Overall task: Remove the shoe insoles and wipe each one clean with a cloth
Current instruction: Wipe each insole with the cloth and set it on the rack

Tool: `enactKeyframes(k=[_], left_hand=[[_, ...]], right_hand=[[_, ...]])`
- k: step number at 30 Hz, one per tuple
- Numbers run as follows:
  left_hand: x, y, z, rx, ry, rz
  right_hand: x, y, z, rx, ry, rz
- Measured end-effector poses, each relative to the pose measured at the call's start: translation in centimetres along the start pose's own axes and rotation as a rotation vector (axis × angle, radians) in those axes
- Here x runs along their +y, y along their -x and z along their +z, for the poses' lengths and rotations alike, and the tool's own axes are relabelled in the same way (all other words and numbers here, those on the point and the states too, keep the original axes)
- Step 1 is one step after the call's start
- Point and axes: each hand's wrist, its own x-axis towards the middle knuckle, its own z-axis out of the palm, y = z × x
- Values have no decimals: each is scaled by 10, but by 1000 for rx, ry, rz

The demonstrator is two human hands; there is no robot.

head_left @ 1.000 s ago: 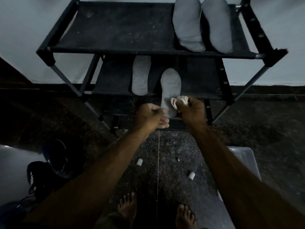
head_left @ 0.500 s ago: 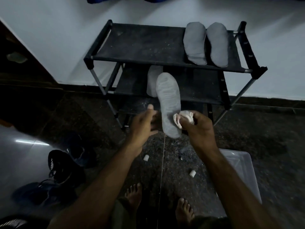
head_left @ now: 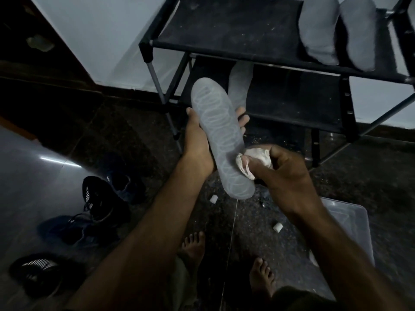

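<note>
Above dark floor (head_left: 258,221), left hand (head_left: 197,149) cradles insole (head_left: 219,135).

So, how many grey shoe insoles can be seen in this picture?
4: two grey foam insoles on the black rack's top shelf, one on the lower shelf, one held in the left hand. Others may be hidden.

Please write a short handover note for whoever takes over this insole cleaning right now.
Left hand: grips the patterned insole from behind, off the rack.
Right hand: grip closed on the bunched white cloth, pressed to the insole's lower part.
Elsewhere: two grey insoles lie side by side on the shoe rack top shelf, one insole on the shelf below. Dark shoes sit on the floor, left.
Done: four insoles are out.
Left: finish wiping this one; whether the others are clean cannot be told.
</note>
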Motion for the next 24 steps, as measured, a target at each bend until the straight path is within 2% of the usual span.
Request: enactKeyframes(k=[5, 13, 17, 21, 24], left_hand=[[4, 6, 1, -61, 47, 78], [-9, 13, 8, -124, 32, -8], [-22, 12, 11, -116, -70, -2], [-35, 15, 19, 18, -214, -20], [-44, 16, 25, 39, -372, -27]], right_hand=[[-1, -2, 4, -23, 87, -6], [-11, -10, -6, 217, 235, -201], [-15, -15, -7, 303, 311, -315], [-15, -21, -9, 336, 372, -388], [-15, -22, -13, 389, 453, -455]])
